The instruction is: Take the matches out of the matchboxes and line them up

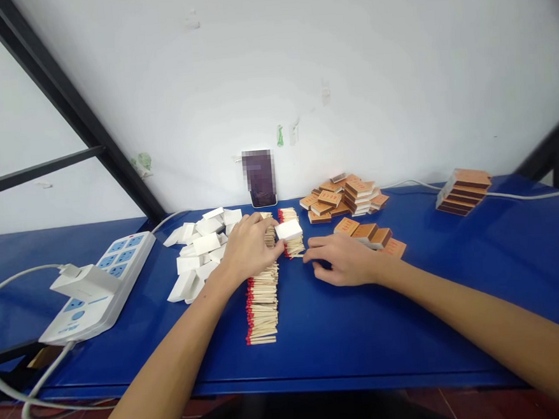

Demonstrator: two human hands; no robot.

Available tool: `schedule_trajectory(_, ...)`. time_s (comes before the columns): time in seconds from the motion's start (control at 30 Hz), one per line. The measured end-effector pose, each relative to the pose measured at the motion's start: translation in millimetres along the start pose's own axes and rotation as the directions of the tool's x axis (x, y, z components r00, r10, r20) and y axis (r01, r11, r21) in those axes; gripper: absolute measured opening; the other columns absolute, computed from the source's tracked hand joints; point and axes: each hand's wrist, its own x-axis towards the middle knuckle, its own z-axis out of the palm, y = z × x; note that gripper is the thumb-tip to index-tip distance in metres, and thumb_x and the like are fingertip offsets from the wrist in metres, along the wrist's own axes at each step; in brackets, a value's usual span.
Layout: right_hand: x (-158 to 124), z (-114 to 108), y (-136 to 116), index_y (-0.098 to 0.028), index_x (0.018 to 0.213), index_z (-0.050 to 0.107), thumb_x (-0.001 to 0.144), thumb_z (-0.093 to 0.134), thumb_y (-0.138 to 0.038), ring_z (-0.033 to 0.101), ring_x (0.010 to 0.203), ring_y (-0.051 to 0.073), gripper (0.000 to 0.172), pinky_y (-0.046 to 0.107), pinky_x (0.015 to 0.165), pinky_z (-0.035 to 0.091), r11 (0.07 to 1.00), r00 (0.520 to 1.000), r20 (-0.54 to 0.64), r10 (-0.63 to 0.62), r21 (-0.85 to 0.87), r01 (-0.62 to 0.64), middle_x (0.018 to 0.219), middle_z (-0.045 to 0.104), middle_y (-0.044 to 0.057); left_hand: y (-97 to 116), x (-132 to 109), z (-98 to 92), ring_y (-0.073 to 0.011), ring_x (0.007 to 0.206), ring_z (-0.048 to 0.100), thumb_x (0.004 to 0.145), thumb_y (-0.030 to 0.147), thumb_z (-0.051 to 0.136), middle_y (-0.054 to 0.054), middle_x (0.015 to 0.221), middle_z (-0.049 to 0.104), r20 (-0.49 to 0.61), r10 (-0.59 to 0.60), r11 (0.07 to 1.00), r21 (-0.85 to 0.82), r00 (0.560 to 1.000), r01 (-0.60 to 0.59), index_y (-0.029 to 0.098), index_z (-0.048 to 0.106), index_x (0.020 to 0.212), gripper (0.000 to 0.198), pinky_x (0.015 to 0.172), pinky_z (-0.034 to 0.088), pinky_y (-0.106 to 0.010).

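Note:
My left hand [249, 246] lies over the top of a long row of red-tipped matches [262, 303] and pinches a white inner matchbox tray [289, 230] at its right. A small bundle of matches [293, 247] sits under that tray. My right hand [343, 259] rests on the blue table [410, 302], fingers curled, its fingertips pinching at a match beside the bundle. A heap of empty white trays [199, 253] lies just left of my left hand.
Orange matchbox sleeves lie behind my right hand [370, 234], in a pile [343, 197] near the wall, and in a stack [464, 191] at far right. A white power strip [98, 286] with cables sits at left. A dark phone [261, 179] leans on the wall.

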Motion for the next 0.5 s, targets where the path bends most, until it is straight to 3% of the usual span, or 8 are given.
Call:
schedule_trajectory(0.13,3.1,3.0,-4.4,-0.018,0.109,0.075,0.089,0.053,-0.017,0.059,0.073,0.015,0.03,0.028,0.064,0.035,1.0,0.998,0.049,0.029,0.009,-0.03,0.093,0.068,0.006,-17.3,2.3,-4.3,-0.0298,0.092,0.061,0.089,0.037,0.058,-0.011,0.096,0.066,-0.133,-0.001,0.99,0.142,0.991,0.02,0.017,0.07,0.112,0.032,0.08,0.047,-0.042)
schedule_trajectory(0.23,4.7,3.8,-5.7,-0.017,0.12,0.072,0.092,0.051,-0.018,0.063,0.081,0.018,0.034,0.029,0.067,0.038,0.998,0.996,0.061,0.064,0.002,-0.064,0.099,0.07,0.007,-39.6,0.4,-14.7,-0.0361,0.095,0.059,0.088,0.039,0.058,-0.016,0.099,0.065,-0.204,-0.05,0.935,0.335,0.978,0.117,0.015,0.07,0.108,0.034,0.077,0.045,-0.045)
schedule_trajectory(0.4,7.4,2.4,-7.5,-0.019,0.134,0.064,0.096,0.045,-0.018,0.066,0.092,0.021,0.043,0.032,0.073,0.041,0.995,0.99,0.097,0.101,0.017,-0.103,0.11,0.071,0.008,-74.1,-8.1,-36.9,-0.0406,0.1,0.059,0.085,0.04,0.059,-0.019,0.103,0.065,-0.241,-0.25,0.849,0.41,0.938,0.332,0.016,0.071,0.112,0.038,0.075,0.046,-0.046)
schedule_trajectory(0.5,6.9,5.2,-7.9,-0.019,0.134,0.063,0.096,0.043,-0.017,0.067,0.092,0.021,0.043,0.032,0.073,0.041,0.993,0.989,0.097,0.113,0.011,-0.114,0.109,0.072,0.008,-84.9,-12.1,-44.9,-0.0431,0.106,0.058,0.083,0.042,0.059,-0.021,0.11,0.064,-0.194,-0.349,0.822,0.408,0.917,0.398,0.016,0.071,0.116,0.043,0.078,0.048,-0.049)
